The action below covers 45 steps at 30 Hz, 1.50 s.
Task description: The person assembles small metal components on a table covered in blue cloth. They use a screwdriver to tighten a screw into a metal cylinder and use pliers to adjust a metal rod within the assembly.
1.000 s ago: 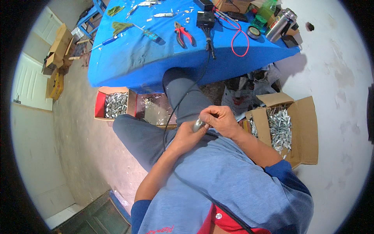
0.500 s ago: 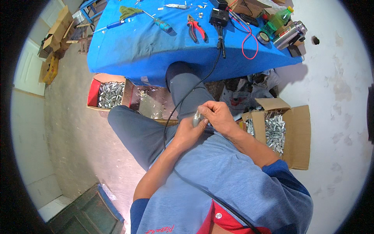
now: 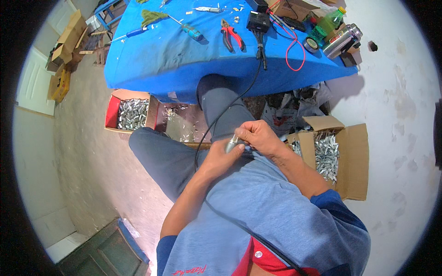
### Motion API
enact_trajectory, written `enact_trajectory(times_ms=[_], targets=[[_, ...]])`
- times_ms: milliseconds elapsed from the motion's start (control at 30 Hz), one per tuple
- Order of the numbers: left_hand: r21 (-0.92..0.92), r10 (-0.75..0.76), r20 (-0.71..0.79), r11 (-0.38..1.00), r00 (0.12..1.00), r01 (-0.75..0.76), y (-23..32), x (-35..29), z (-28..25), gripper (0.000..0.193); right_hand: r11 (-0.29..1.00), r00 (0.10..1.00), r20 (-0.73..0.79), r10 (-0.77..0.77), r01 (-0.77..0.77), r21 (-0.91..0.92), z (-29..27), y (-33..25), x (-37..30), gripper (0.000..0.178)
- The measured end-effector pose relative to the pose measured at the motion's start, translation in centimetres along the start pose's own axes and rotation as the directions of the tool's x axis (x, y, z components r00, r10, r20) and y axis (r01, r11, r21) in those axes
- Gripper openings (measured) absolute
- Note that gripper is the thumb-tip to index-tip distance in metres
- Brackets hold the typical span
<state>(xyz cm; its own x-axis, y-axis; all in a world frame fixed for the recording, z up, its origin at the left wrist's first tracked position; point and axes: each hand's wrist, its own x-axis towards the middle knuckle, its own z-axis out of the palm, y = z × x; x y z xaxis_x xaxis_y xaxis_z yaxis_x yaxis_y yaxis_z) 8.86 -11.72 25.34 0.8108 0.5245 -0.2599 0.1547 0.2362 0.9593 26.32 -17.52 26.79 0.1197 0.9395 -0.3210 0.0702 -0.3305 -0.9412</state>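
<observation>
A: Where is the cylinder [image 3: 231, 144]?
B: Above the thigh [image 3: 225, 117] — the left hand [image 3: 218, 158] wraps it, fingers curled closed.
A: And the right hand [image 3: 259, 138]?
B: Thumb and forefinger close together — pinching its upper tip.
A: What lies around?
B: Metal parts [image 3: 133, 114] in the left box [image 3: 112, 115]; pliers [image 3: 227, 31] on the blue table [image 3: 156, 66].

Blue floods that tablecloth [image 3: 170, 55]! Red and black on the pliers [image 3: 227, 31], teal on the screwdriver handle [image 3: 192, 32], green for the bottle [image 3: 332, 23], yellow for its cap [image 3: 342, 10]. And I'm seeing silvery grey on the held piece [image 3: 231, 145], charcoal trousers [image 3: 161, 156], a heathered blue-grey shirt [image 3: 276, 198], navy sleeves [image 3: 334, 207], bright red collar [image 3: 271, 260]!
</observation>
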Motion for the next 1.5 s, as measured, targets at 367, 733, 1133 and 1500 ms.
enact_trajectory(times_ms=[367, 733, 1133, 1500], targets=[[-0.229, -0.056, 0.066, 0.971, 0.996, 0.07, 2.2, 0.5, 0.4, 0.032, 0.843, 0.956, 0.251, 0.152, -0.258, 0.473, -1.5, 0.8, 1.0, 0.03], [-0.291, -0.088, -0.166, 0.956, 0.982, 0.036, 1.3, 0.6, -1.1, 0.031, 0.587, 0.646, -0.302, -0.701, 0.283, -0.759, -5.4, -6.8, 8.5, 0.028], [-0.237, -0.104, -0.283, 0.971, 0.954, 0.036, 0.8, -0.3, -2.2, 0.03, 0.336, 0.831, -0.305, -0.465, -0.153, -0.929, -7.7, -7.9, 22.0, 0.067], [-0.201, -0.055, -0.288, 0.98, 0.956, -0.004, -0.2, -0.1, -2.6, 0.03, 0.904, 0.963, -0.255, -0.083, -0.035, -0.426, -11.0, -10.3, 21.4, 0.049]])
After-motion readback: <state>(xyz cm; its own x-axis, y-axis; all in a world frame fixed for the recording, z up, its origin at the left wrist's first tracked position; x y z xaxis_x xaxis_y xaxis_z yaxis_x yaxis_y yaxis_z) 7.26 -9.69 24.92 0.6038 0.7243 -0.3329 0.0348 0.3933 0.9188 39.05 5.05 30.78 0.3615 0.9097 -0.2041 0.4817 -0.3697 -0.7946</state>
